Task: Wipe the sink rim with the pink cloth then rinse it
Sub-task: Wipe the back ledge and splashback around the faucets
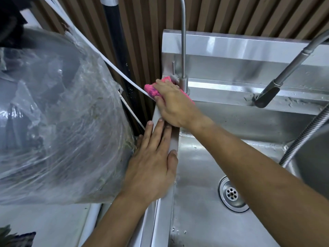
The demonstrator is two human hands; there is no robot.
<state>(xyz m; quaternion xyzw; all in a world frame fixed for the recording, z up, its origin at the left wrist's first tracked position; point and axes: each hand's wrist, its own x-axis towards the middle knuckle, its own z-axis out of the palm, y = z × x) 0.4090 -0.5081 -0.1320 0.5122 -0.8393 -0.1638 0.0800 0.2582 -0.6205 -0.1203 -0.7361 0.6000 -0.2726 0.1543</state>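
The pink cloth (151,88) lies on the far left corner of the steel sink rim (158,211), pressed flat under my right hand (173,106). Most of the cloth is hidden by the fingers; pink shows at the fingertips and beside the thin faucet's base. My left hand (154,166) rests flat on the left rim just behind the right hand, fingers spread, thumb over the inner edge. The sink basin (199,175) is wet, with its drain (231,194) at the bottom.
A thin steel faucet (183,50) stands right beside the cloth. A pull-out sprayer head (267,96) and its ribbed hose (306,134) hang at the right. A large bin lined with clear plastic (62,122) crowds the rim's left side. A white cable (110,63) runs diagonally past the corner.
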